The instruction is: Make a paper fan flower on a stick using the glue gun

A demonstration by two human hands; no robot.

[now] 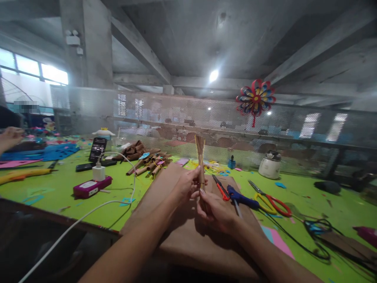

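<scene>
Upright above the brown paper sheet (173, 232) stands a slim brown paper roll (201, 159), its top fanned into a fringe with yellow edges. My left hand (188, 184) pinches the roll around its middle. Lower down, my right hand (213, 210) is closed around its bottom end, which the fingers partly hide. Right of my hands lies a blue glue gun (244, 198) with a dark cord. Beside it is a red-handled cutting tool (221, 189), and farther right are scissors (269, 202) with yellow and red handles.
Several brown paper rolls (151, 165) lie in a pile at back left. A purple power strip (92, 187) with a white cable and a propped phone (98, 149) stand nearer. A white jug (270, 164) and small blue bottle (231, 162) are behind. Another person's hand (13, 136) shows far left.
</scene>
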